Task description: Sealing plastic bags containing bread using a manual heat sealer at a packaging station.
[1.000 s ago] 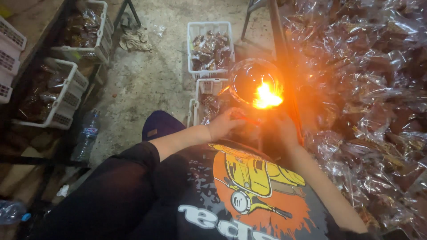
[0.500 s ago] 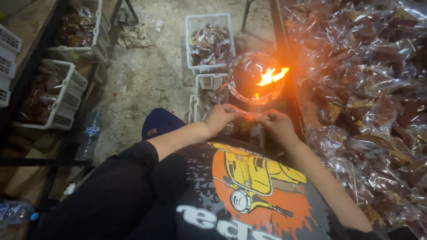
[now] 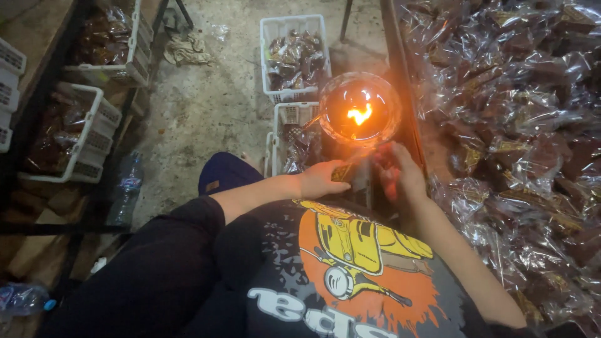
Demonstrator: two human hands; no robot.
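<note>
A round metal bowl (image 3: 360, 109) with a small flame burning inside stands in front of me. My left hand (image 3: 320, 179) and my right hand (image 3: 395, 172) are just below it, both pinching the ends of a small clear packet (image 3: 350, 173) with brown contents and a gold label. The packet lies between the hands, close to the bowl's near rim.
A large heap of clear wrapped brown packets (image 3: 519, 125) fills the right side. White plastic baskets (image 3: 294, 59) with more packets stand on the concrete floor ahead, another basket (image 3: 289, 134) nearer, and others (image 3: 69, 134) on a rack at left. A plastic bottle (image 3: 125, 188) stands by my leg.
The flame has shrunk from a bright flare to a small tongue. Both hands have drawn slightly back and down from the bowl with the packet.
</note>
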